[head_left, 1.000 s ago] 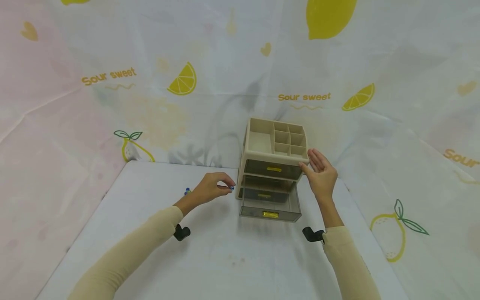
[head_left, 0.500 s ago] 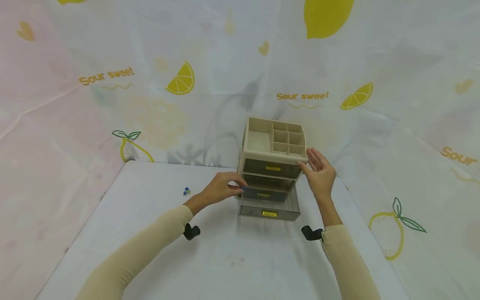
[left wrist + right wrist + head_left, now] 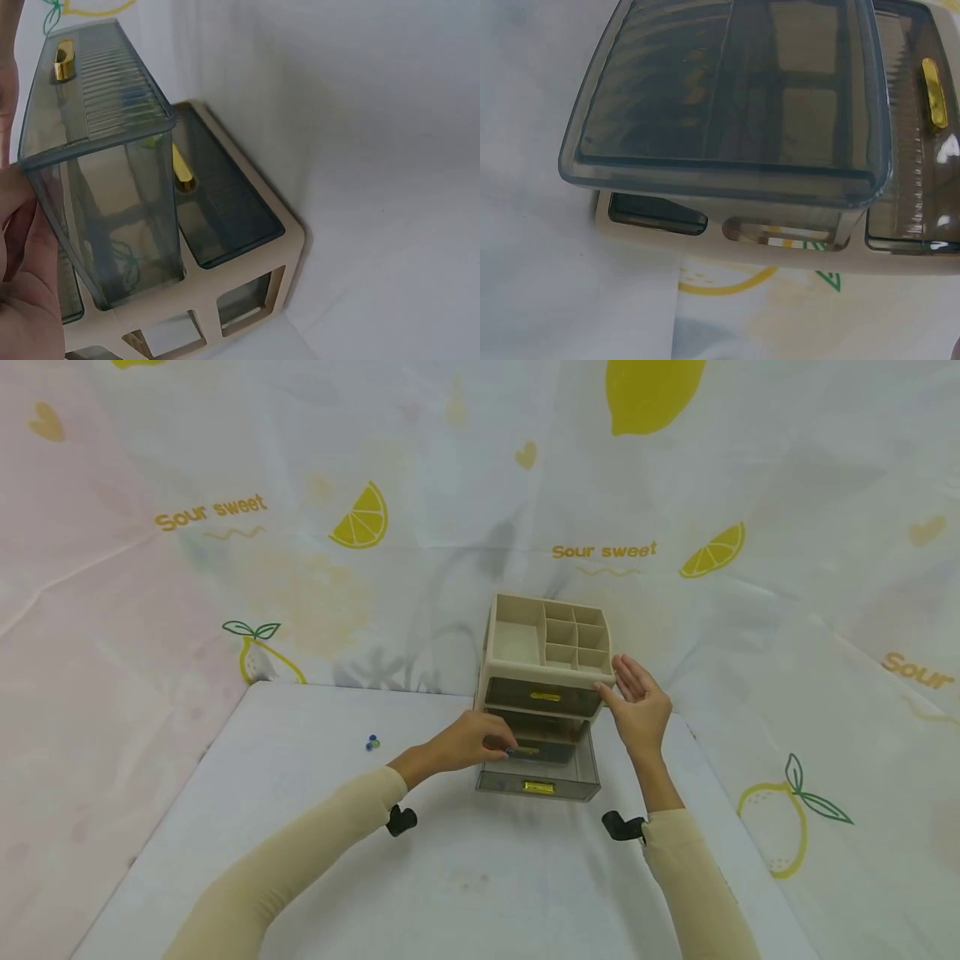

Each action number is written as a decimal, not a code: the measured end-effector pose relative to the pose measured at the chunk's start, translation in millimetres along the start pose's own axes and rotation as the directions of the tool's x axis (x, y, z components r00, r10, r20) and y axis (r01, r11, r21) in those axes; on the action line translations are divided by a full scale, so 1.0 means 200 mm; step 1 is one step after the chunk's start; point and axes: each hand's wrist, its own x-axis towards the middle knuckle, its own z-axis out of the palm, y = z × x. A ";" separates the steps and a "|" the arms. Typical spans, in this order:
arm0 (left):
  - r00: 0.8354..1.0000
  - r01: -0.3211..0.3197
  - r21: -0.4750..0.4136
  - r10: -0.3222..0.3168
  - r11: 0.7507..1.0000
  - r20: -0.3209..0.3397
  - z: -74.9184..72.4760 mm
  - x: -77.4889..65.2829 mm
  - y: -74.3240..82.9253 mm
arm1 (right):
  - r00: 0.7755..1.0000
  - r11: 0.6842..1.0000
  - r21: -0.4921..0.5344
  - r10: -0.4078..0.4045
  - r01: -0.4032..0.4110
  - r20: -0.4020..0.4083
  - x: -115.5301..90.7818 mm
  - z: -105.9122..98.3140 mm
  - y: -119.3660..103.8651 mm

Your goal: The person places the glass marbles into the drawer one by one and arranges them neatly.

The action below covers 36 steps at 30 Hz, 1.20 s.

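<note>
My left hand point(image 3: 476, 742) pinches a small blue marble point(image 3: 510, 752), mostly covered by the fingertips, over the left part of the pulled-out drawer point(image 3: 577, 768). That smoky clear drawer with a gold handle is the middle one of a beige drawer organizer point(image 3: 517, 643). In the left wrist view a blue and green blur shows through the drawer's front point(image 3: 97, 90). The right hand point(image 3: 641, 710) touches the organizer's upper right corner, thumb at the front edge and straight fingers along the side. The drawers above and below are closed.
Several small blue and greenish marbles point(image 3: 372, 743) lie together on the white table point(image 3: 322, 827), left of the organizer. Close behind stands a white backdrop point(image 3: 450, 477) printed with lemons. The organizer's top has open compartments point(image 3: 562, 633).
My left hand has moved right with the blue marble, from beside the organizer to over the pulled-out drawer. The right hand stays at the organizer's corner.
</note>
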 end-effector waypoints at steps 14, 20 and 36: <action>0.976 -0.101 0.151 0.068 0.983 0.208 0.07 0.08 0.03 | 1.000 1.000 -0.006 -0.003 0.003 -0.008 0.00 0.00 0.00; 0.949 -0.096 0.197 0.030 0.976 0.312 0.05 0.12 0.06 | 1.000 1.000 0.005 0.000 0.000 -0.011 0.00 0.00 0.00; 0.859 0.066 0.296 -0.205 0.953 0.469 0.02 0.18 0.13 | 1.000 1.000 0.013 0.001 -0.001 -0.013 0.00 0.00 0.00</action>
